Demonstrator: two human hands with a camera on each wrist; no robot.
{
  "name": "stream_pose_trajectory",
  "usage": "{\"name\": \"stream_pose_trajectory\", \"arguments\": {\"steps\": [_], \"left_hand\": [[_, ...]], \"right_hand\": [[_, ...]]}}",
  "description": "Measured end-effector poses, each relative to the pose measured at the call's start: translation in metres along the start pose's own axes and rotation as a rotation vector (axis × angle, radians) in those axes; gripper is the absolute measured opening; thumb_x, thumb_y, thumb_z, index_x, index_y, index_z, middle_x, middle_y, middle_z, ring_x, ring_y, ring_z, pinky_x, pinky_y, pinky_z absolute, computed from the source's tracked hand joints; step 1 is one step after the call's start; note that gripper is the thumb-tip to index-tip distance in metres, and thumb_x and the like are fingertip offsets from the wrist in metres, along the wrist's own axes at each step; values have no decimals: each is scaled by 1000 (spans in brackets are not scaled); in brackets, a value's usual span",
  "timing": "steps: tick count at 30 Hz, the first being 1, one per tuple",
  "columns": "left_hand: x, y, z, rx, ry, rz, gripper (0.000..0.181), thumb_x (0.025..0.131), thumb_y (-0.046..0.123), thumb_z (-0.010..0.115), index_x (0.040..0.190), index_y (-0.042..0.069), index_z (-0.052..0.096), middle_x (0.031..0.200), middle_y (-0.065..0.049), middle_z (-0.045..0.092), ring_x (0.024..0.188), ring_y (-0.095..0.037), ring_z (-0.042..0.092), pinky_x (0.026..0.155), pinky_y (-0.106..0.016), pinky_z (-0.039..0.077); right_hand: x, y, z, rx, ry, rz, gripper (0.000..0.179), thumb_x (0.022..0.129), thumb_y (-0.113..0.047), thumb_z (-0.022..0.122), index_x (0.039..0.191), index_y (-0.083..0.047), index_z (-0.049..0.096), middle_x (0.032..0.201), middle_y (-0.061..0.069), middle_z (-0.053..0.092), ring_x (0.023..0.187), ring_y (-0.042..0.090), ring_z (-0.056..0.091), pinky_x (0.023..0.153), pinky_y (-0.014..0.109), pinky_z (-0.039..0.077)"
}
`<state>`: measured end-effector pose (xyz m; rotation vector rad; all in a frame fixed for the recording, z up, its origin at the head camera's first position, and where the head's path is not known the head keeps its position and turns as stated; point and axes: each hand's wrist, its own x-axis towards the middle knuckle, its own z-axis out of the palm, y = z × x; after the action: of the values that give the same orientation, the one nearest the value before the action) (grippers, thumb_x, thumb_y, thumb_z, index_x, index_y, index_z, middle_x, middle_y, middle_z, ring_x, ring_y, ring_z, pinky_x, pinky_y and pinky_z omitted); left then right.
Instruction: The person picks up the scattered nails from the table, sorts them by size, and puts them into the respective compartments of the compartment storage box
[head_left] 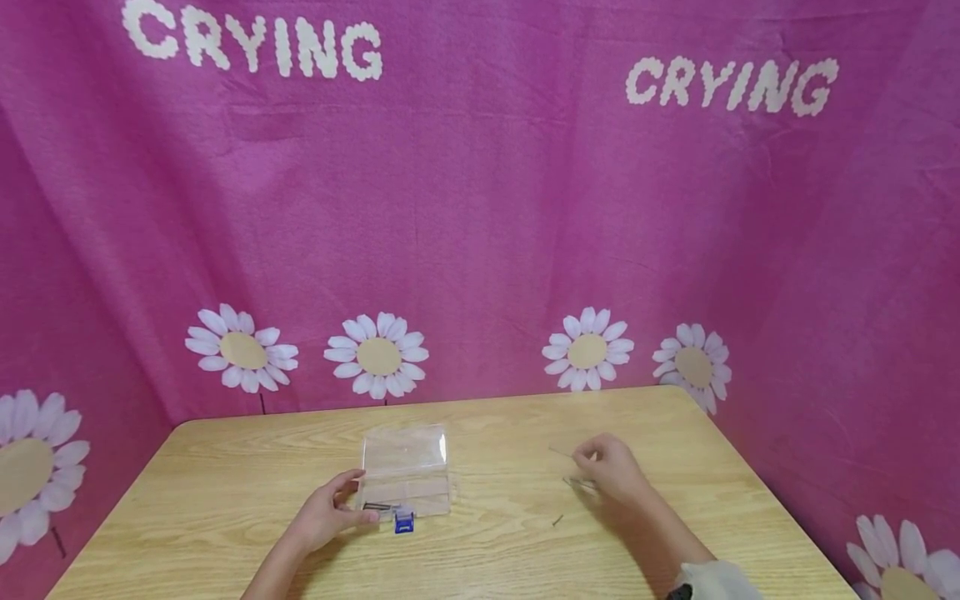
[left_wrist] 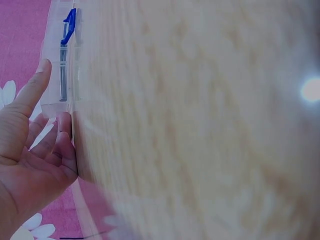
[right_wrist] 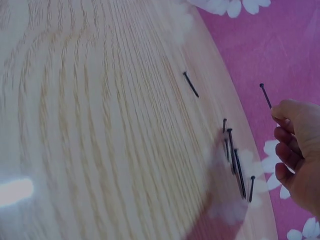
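Note:
A clear plastic box (head_left: pixel 420 492) with a blue latch (head_left: pixel 404 523) sits left of centre on the table, its transparent lid (head_left: pixel 405 447) raised at the back. Dark nails (head_left: pixel 377 506) lie in its front compartment and show through the wall in the left wrist view. My left hand (head_left: pixel 324 517) holds the box at its left end, thumb at the front and fingers round the side. Between thumb and forefinger, my right hand (head_left: pixel 611 471) pinches a nail (right_wrist: pixel 265 95), head outward, above the table. Several loose nails (right_wrist: pixel 239 172) lie below that hand.
The wood-grain table (head_left: pixel 495 558) carries a lone nail (right_wrist: pixel 191 84) between the box and the loose nails, towards the near side. A pink curtain (head_left: pixel 480 208) with white flowers hangs along the table's back and sides.

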<state>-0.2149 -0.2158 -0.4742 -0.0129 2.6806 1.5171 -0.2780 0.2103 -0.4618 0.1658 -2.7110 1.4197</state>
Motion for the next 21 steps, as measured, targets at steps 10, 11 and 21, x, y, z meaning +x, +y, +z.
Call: {"name": "stream_pose_trajectory", "arguments": {"steps": [10, 11, 21], "left_hand": [[2, 0, 1, 14, -2, -9, 80, 68, 22, 84, 135, 2, 45, 128, -28, 51, 98, -25, 60, 86, -42, 49], [2, 0, 1, 18, -1, -12, 81, 68, 23, 84, 136, 3, 45, 128, -28, 51, 100, -27, 59, 87, -43, 48], [2, 0, -1, 30, 5, -21, 83, 66, 26, 84, 135, 3, 45, 130, -29, 50, 103, -28, 59, 90, -45, 47]], "right_hand": [[-3, -16, 14, -1, 0, -175, 8, 82, -10, 64, 83, -2, 67, 82, 7, 59, 69, 12, 48, 57, 24, 41], [-3, -17, 15, -1, -6, -181, 8, 82, -10, 64, 82, -3, 68, 81, 6, 58, 69, 12, 47, 57, 25, 41], [-2, -36, 29, -22, -82, -83, 4, 84, -11, 65, 84, -8, 67, 86, 3, 60, 76, 12, 49, 66, 26, 41]]}}
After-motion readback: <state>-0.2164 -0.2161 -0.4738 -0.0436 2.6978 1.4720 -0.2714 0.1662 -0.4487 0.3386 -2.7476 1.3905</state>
